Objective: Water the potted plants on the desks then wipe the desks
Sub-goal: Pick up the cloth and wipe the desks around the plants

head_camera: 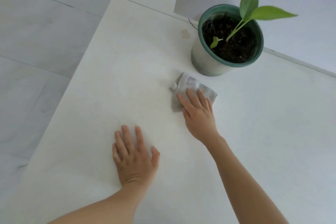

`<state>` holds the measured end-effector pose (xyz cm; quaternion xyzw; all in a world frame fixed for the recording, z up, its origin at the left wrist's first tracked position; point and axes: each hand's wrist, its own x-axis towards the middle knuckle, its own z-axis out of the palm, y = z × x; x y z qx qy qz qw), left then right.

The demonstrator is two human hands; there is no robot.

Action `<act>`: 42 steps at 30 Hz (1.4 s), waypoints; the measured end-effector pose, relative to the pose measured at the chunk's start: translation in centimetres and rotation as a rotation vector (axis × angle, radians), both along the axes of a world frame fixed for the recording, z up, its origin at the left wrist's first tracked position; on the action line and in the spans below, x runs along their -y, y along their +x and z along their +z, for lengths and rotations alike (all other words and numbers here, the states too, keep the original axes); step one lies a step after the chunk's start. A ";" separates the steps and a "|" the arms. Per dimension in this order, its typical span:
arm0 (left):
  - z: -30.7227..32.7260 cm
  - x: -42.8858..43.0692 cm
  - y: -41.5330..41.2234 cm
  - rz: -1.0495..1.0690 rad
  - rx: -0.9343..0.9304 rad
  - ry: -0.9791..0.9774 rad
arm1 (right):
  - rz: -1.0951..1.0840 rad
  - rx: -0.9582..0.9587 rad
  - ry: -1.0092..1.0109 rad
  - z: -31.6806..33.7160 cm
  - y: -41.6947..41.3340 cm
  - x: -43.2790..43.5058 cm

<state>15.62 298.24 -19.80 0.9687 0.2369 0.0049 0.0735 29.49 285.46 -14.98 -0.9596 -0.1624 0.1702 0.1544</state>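
Two hands are sharing the job here, and the right hand (198, 114) is doing the real work. Its fingers are lying straight and a bit spread on top of a crumpled grey cloth (190, 83), pressing it down against the white desk (109, 87) rather than pinching or balling it up, I'm guessing so the whole wad of fabric is dragging across the surface. The left hand (134, 158) is resting palm down on the bare desk nearer the person, fingers straight and lightly fanned, holding nothing; looks like it's just bracing the lean forward. The cloth is sitting just beside the base of the green-rimmed pot (203, 60), not touching it as far as I can tell, so the wiping is happening right up around it. The plant (249, 3) is standing upright in dark soil (234, 45) near the desk's far edge. A small brownish stain (185, 33) is showing on the desk just left of the pot, and I'm betting that spot is needing a pass next. Soil's looking dark, so watering's probably done, can't say for sure. Grey floor (36, 42) is showing off to the left.
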 end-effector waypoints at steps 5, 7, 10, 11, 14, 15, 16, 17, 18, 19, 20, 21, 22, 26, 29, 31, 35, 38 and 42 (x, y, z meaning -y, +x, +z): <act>0.2 -0.1 0.1 0.027 0.003 -0.011 | 0.060 -0.033 -0.049 0.0 7.2 -5.9; 0.3 -0.1 0.2 0.021 -0.012 -0.023 | 0.047 -0.054 -0.055 0.0 9.5 -8.2; 0.6 0.0 0.3 0.027 -0.037 -0.062 | 0.062 -0.065 -0.051 -0.1 10.3 -10.0; 0.6 0.0 0.2 0.031 -0.037 -0.067 | 0.087 -0.051 -0.045 -0.1 9.6 -9.9; 0.8 0.0 0.3 0.036 -0.028 -0.087 | 0.245 -0.003 0.052 -0.5 4.4 -7.2; 0.9 0.0 0.3 0.038 -0.028 -0.098 | 0.312 0.039 0.092 -0.6 2.1 -5.5; 0.9 0.0 0.3 0.036 -0.030 -0.105 | 0.374 0.075 0.105 -0.8 -0.3 -3.5; 1.0 0.0 0.3 0.031 -0.032 -0.105 | 0.439 0.091 0.091 -0.9 -2.1 -1.1; 1.0 0.0 0.4 0.029 -0.035 -0.101 | 0.507 0.121 0.062 -1.0 -3.1 1.5; 1.0 -0.1 0.4 0.029 -0.044 -0.101 | 0.542 0.160 0.046 -1.1 -3.1 4.3; 1.1 -0.1 0.5 0.030 -0.059 -0.109 | 0.492 0.190 0.040 -1.2 -2.3 7.0; 1.2 -0.1 0.5 0.032 -0.077 -0.122 | 0.337 0.178 0.035 -1.0 -1.1 9.5; 1.4 -0.1 0.6 0.032 -0.092 -0.138 | 0.117 0.143 0.016 -0.2 0.3 11.4; 1.8 -0.2 0.6 -0.002 -0.167 -0.176 | -0.787 0.039 0.035 0.5 2.7 14.5; 2.0 -0.1 0.7 0.013 -0.162 -0.190 | -0.851 0.109 0.084 -0.3 0.5 10.4; 2.2 -0.1 0.5 0.012 -0.201 -0.167 | -0.772 0.088 0.115 -0.4 -1.8 7.0; 2.7 -0.6 -0.1 0.006 -0.147 -0.308 | -0.537 0.094 0.137 0.6 -7.8 1.2; 3.2 -1.1 0.3 0.065 -0.071 -0.459 | -0.294 0.097 0.159 0.3 -12.3 -1.6; 5.1 -3.3 -0.4 0.302 0.273 -1.175 | 0.025 0.205 0.227 0.6 -17.0 -3.8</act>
